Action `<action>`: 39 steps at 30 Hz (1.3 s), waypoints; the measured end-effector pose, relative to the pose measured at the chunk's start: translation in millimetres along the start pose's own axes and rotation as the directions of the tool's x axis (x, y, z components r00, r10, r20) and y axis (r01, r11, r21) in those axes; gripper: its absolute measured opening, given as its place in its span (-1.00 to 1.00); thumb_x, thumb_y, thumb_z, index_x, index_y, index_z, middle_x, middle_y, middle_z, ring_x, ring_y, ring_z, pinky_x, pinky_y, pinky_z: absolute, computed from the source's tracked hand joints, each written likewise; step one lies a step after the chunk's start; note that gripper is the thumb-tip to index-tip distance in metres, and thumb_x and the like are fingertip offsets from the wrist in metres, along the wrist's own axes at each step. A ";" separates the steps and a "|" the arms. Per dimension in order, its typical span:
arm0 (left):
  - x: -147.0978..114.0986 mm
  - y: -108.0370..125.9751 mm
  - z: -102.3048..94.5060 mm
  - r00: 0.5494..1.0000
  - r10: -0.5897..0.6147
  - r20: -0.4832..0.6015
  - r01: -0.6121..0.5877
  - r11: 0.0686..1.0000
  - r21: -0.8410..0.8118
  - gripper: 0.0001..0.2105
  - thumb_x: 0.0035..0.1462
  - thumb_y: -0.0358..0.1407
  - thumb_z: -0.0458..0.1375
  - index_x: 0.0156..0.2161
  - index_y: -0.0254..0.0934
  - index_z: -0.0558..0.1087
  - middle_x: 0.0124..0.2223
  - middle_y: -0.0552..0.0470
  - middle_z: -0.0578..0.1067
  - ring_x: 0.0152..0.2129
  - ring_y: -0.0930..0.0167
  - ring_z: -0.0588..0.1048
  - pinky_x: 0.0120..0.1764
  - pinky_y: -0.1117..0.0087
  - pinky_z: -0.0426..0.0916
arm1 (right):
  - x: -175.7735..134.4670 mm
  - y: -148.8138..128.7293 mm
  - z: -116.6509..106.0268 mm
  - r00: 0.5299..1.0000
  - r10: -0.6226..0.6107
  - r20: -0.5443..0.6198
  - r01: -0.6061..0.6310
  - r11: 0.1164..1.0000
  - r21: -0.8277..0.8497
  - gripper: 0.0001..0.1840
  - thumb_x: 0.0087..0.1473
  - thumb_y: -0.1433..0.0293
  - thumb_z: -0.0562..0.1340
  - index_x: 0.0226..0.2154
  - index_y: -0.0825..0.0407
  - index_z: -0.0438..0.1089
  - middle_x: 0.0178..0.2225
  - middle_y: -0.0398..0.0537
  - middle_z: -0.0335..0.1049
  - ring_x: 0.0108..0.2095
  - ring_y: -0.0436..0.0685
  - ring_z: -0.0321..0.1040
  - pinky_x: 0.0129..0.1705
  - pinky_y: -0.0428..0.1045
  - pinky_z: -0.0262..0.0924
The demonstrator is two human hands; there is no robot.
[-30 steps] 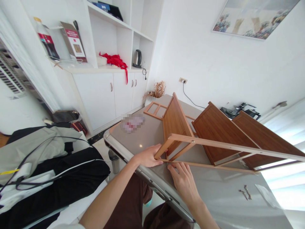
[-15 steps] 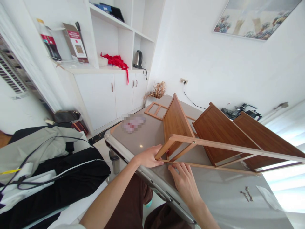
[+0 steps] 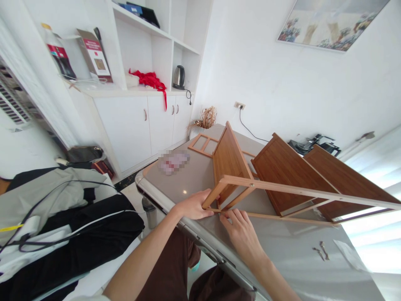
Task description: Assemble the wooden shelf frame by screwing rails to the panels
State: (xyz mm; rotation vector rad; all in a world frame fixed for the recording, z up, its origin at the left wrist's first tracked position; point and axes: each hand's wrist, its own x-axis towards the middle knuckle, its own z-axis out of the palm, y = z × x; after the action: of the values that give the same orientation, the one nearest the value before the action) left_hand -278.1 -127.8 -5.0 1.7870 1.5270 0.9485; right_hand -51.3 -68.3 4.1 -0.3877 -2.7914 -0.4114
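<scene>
A wooden shelf rack (image 3: 232,161) lies on its side on the grey table, its shelf boards standing up on edge. At its near left corner, my left hand (image 3: 196,205) is closed around the end of the frame, some fingers hidden behind the wood. My right hand (image 3: 239,228) is just to the right, thumb and index finger pinched against the lower rail (image 3: 266,216) near the foot of the first board. Whatever sits between those fingertips is too small and covered to make out. Two small metal pieces (image 3: 321,252) lie on the table to the right.
The table (image 3: 200,169) carries a small wooden frame (image 3: 203,144), a blurred packet (image 3: 173,162), a clear plastic bag (image 3: 347,253) and a black appliance (image 3: 316,144). Clothes and cables (image 3: 72,225) are heaped on the left. White cabinets (image 3: 123,125) stand behind.
The view has shifted slightly. My right thumb and fingers have drawn closer together at the rail, while my left hand keeps its hold on the frame corner.
</scene>
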 end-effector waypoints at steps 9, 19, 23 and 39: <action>0.2 -1.8 -0.7 1.000 0.021 0.012 -0.021 1.000 -0.013 -0.49 0.05 -0.26 0.26 0.14 -0.12 0.32 0.07 0.02 0.47 -0.15 0.33 0.54 -0.07 0.35 0.40 | -2.7 -1.0 9.0 0.995 0.078 -0.056 -0.069 0.986 0.151 -0.83 0.28 0.50 0.12 -0.20 0.04 0.44 -0.26 -0.03 0.39 -0.27 0.14 0.20 -0.19 0.06 0.03; 0.1 -1.4 -1.2 1.000 0.010 0.010 -0.010 1.000 0.014 -0.49 0.06 -0.25 0.26 0.15 -0.10 0.33 0.09 0.02 0.46 -0.07 0.29 0.52 -0.05 0.35 0.39 | -9.7 -11.6 12.7 0.961 0.212 -0.179 -0.164 0.954 0.249 -0.79 0.31 0.47 0.11 -0.25 0.03 0.47 -0.32 -0.05 0.44 -0.22 0.14 0.31 -0.12 0.06 0.08; 0.2 -1.2 -1.4 1.000 0.020 0.010 -0.020 1.000 0.013 -0.48 0.05 -0.26 0.26 0.14 -0.11 0.33 0.08 0.01 0.46 -0.10 0.30 0.53 -0.06 0.34 0.40 | -11.8 -12.3 15.0 0.942 0.284 -0.180 -0.220 0.925 0.308 -0.78 0.32 0.42 0.11 -0.23 0.02 0.48 -0.27 -0.01 0.43 -0.23 0.14 0.33 -0.17 0.04 0.11; -0.1 -0.1 -1.7 1.000 0.005 0.009 -0.005 1.000 0.001 -0.47 0.05 -0.25 0.26 0.15 -0.10 0.32 0.09 0.02 0.47 -0.05 0.29 0.51 -0.02 0.35 0.39 | -12.4 -4.2 18.3 0.978 0.192 -0.085 -0.158 0.938 0.308 -0.79 0.32 0.46 0.07 -0.21 0.02 0.42 -0.25 -0.02 0.39 -0.23 0.13 0.32 -0.15 0.03 0.20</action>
State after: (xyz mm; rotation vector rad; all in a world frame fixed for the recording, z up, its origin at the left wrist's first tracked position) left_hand -279.6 -128.0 -4.2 1.7943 1.5180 0.9415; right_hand -45.7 -69.1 -17.7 -0.5180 -2.6226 0.0324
